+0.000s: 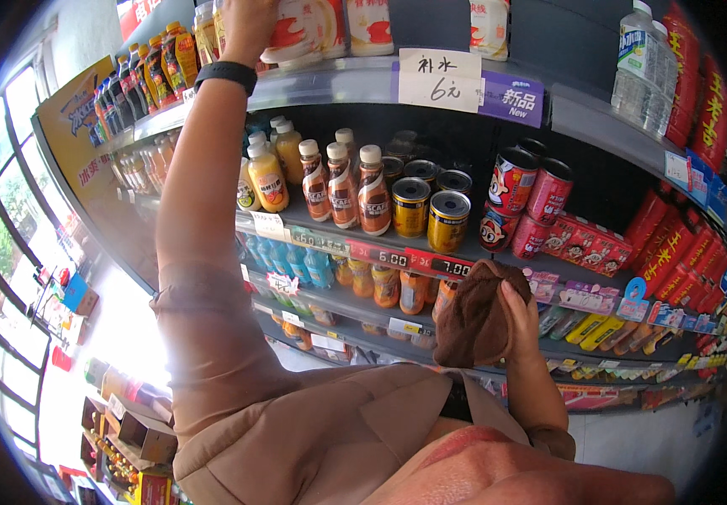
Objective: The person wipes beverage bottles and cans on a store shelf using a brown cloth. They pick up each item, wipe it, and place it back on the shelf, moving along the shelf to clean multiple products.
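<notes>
My left hand (248,26), with a black band (227,77) on the wrist, reaches up to the top shelf. It is beside large white bottles with red print (306,31). The upper picture edge cuts off its fingers, so any grip is hidden. In my right hand (521,325) is a folded brown cloth (480,315), held in front of the lower shelves. Behind the cloth, on the middle shelf, stand gold cans (448,221) and Nescafé bottles (374,192).
A handwritten price card (440,81) hangs on the top shelf edge (325,85). Red and pink cans (508,180) are stacked further right. Clear bottles (641,69) stand at the upper right. Cardboard boxes (145,429) are on the lower left, near tall windows (6,208).
</notes>
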`<state>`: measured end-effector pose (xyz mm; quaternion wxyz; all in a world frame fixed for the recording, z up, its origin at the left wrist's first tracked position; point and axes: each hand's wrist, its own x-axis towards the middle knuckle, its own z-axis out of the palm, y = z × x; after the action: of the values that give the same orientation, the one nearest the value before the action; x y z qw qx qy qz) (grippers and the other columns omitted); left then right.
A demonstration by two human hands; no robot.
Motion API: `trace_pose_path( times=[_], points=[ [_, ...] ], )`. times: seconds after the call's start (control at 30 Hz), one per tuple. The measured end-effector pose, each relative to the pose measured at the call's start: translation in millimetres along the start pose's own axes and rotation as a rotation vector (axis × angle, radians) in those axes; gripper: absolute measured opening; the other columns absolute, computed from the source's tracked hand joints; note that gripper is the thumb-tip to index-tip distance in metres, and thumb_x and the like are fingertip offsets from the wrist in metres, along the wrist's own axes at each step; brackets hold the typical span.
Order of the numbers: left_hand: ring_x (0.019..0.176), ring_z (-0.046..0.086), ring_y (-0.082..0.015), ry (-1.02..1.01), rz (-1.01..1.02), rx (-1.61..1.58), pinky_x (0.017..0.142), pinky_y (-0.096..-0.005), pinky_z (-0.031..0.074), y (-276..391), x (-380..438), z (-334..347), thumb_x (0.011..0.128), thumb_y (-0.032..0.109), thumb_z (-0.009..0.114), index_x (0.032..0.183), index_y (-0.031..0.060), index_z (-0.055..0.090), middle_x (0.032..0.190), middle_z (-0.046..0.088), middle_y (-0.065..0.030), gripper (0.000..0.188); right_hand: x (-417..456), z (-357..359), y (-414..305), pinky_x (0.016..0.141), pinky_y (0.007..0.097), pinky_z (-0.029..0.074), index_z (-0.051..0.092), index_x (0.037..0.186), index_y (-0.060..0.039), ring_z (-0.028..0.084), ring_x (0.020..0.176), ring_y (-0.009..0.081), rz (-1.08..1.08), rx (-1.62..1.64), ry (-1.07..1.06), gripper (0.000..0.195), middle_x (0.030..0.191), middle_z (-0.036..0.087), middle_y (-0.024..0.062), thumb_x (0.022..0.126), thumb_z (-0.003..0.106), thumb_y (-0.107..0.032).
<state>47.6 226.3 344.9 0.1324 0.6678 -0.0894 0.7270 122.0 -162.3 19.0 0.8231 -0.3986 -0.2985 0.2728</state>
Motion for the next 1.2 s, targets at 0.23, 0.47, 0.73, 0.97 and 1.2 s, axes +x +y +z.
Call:
trace_pose_path(
  times=[0.23,0.47,0.73,0.97,1.2],
  points=[
    [0.093,0.063,-0.0251,-0.051,-0.148,0.185,0.076,-0.0360,0.051,-11,-19,18,0.087,0.030,0.069,0.119,-0.0010,0.050,0.104,0.064,-0.0180,0.049,1,-3,8,0.092,0.0367,0.049,0.053,0.125,0.0044,0.061,0.105,0.0239,0.024,-0.005,0.029,0.038,0.117,0.061,0.0151,0.095,0.052,-0.019],
    [0.095,0.062,-0.0384,-0.012,-0.038,0.407,0.079,-0.0432,0.049,-36,-17,13,0.085,0.032,0.069,0.117,-0.0018,0.050,0.102,0.063,-0.0253,0.051,5,-5,16,0.095,0.0365,0.047,0.053,0.126,0.0036,0.060,0.108,0.0231,0.026,-0.021,0.059,0.037,0.119,0.061,0.0142,0.096,0.051,-0.017],
    [0.088,0.063,-0.0238,-0.166,-0.277,0.156,0.074,-0.0352,0.051,-15,-2,4,0.082,0.022,0.067,0.116,-0.0023,0.052,0.099,0.064,-0.0149,0.045,7,-5,24,0.095,0.0362,0.047,0.052,0.126,0.0027,0.060,0.108,0.0223,0.037,-0.046,0.045,0.036,0.120,0.060,0.0130,0.097,0.050,-0.017],
    [0.083,0.060,-0.0161,-0.267,-0.327,0.030,0.069,-0.0308,0.051,-18,5,-4,0.080,0.014,0.065,0.114,-0.0019,0.052,0.099,0.061,-0.0101,0.040,8,-10,29,0.094,0.0362,0.047,0.053,0.126,0.0027,0.060,0.108,0.0222,0.032,-0.018,0.085,0.035,0.119,0.061,0.0133,0.096,0.051,-0.017],
    [0.097,0.060,-0.0299,-0.071,0.414,0.770,0.080,-0.0374,0.050,-3,-8,11,0.076,0.008,0.063,0.113,0.0005,0.054,0.099,0.063,-0.0168,0.039,9,-18,30,0.093,0.0360,0.048,0.053,0.125,0.0032,0.061,0.106,0.0221,0.018,0.006,0.095,0.036,0.118,0.061,0.0128,0.095,0.053,-0.016]
  ],
)
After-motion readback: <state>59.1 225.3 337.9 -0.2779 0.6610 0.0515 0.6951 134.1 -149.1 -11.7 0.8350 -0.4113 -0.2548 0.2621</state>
